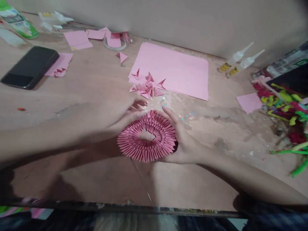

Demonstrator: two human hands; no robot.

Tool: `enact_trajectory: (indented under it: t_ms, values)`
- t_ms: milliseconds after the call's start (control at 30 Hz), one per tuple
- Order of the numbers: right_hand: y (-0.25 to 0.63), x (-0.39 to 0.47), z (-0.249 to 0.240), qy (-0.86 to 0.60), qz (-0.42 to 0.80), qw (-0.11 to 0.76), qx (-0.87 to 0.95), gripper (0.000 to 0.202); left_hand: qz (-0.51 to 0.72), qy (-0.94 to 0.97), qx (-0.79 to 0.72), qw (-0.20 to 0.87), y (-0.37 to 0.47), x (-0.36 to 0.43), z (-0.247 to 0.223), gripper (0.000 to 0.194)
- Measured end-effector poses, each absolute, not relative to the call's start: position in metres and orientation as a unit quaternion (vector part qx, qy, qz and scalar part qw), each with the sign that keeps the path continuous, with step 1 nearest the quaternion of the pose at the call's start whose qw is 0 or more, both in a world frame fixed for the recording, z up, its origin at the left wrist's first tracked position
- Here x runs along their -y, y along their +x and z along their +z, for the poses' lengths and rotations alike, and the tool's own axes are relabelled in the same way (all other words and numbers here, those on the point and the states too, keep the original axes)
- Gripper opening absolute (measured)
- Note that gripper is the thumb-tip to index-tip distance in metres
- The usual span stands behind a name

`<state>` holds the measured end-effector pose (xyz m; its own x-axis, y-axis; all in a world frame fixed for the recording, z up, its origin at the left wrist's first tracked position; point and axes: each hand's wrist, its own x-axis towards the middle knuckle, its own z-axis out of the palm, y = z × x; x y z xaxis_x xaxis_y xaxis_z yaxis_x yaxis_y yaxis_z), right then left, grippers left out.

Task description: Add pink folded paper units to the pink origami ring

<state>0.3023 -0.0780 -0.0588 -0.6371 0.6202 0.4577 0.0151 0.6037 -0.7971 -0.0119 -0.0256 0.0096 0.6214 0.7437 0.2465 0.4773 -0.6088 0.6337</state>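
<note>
A round ring of folded pink paper pieces (130,138), with a hole in its centre, is held above the wooden table near the middle. My right hand (184,141) wraps round its right side, thumb and fingers on the rim. At the upper left rim, my left hand (132,114) touches the ring with its fingers bent; what its fingertips pinch is too small to tell. Just beyond my hands lies a small pile of folded pink triangles (146,88), partly on the front left corner of a stack of pink sheets (175,69).
A black phone (30,67) lies at the left on pink paper. Behind are a green bottle (20,21), pink scraps (78,40) and a tape ring (115,48). Two glue bottles (232,62) stand back right, near colourful pipe cleaners (286,109). The table's front edge (120,208) runs below.
</note>
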Motion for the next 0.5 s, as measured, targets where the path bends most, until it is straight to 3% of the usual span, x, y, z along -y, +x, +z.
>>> enact_trajectory:
  t_ms: [33, 167, 500]
  values:
    - [0.302, 0.077, -0.059, -0.194, 0.401, 0.38, 0.811, 0.154, 0.218, 0.88, -0.324, 0.27, -0.009, 0.013, 0.01, 0.049]
    - [0.303, 0.074, -0.057, -0.187, 0.404, 0.372, 0.814, 0.148, 0.127, 0.966, -0.187, 0.125, 0.005, -0.024, 0.023, 0.056]
    - [0.306, 0.066, -0.065, -0.182, 0.386, 0.367, 0.826, 0.158, 0.112, 0.976, -0.179, 0.056, 0.01, -0.04, 0.026, 0.033]
